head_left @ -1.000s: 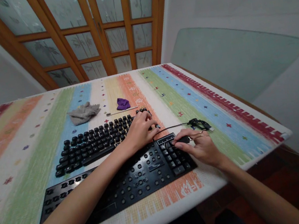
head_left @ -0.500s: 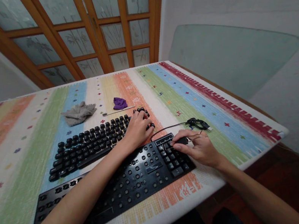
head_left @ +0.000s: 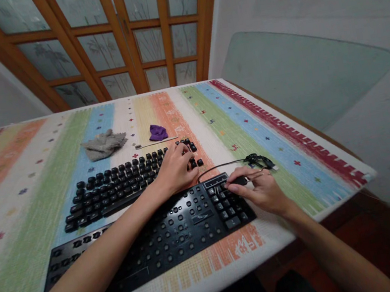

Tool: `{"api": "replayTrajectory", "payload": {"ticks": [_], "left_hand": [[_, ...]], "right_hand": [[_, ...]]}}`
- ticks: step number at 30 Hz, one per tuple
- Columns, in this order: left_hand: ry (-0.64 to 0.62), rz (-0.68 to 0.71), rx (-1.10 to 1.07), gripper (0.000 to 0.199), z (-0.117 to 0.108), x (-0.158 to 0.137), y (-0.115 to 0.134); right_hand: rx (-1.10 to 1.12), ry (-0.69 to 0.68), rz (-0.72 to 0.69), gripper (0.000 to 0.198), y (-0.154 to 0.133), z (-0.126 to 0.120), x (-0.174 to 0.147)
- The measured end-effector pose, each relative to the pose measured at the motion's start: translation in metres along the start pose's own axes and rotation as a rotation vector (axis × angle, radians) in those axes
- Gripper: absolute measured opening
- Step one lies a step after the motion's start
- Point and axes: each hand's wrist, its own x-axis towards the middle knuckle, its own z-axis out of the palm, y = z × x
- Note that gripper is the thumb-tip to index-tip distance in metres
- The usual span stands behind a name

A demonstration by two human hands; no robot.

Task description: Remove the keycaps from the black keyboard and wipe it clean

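Observation:
A black keyboard [head_left: 173,238] lies in front of me, most of its switches bare, with keycaps left on the number pad [head_left: 228,208]. My right hand [head_left: 258,187] grips the black handle of a wire keycap puller [head_left: 238,181], whose wire end is over the top of the number pad. Beyond the keyboard, loose black keycaps [head_left: 119,187] lie in rows on the tablecloth. My left hand [head_left: 174,169] reaches across to the right end of these rows. Its fingers are bent and pinched around a keycap, partly hidden by the hand.
A grey cloth [head_left: 104,144], a purple cloth [head_left: 158,132] and a thin brush [head_left: 155,143] lie behind the keycaps. The keyboard's bundled cable [head_left: 258,161] rests to the right. The striped tablecloth [head_left: 272,137] covers the table, whose right edge slopes toward the wall.
The left hand has shifted slightly, and its fingers have curled in more among the loose keycaps. The right hand stays over the number pad with the puller. The view has tilted a little.

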Motion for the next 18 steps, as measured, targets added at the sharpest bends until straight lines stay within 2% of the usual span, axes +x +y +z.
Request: {"api": "replayTrajectory", "payload": {"ticks": [4, 10, 18], "left_hand": [[-0.023, -0.017, 0.055, 0.014, -0.0074, -0.0082, -0.0054], [-0.104, -0.023, 0.087, 0.012, -0.0049, -0.0092, -0.007], [-0.108, -0.016, 0.065, 0.014, -0.0039, -0.0087, -0.0073]], "right_hand": [[0.007, -0.016, 0.005, 0.007, 0.0018, -0.0001, -0.001], [-0.004, -0.024, -0.005, 0.007, 0.0009, 0.0008, -0.0006], [-0.023, -0.072, 0.053, 0.01, 0.0018, 0.0008, 0.0033]]}}
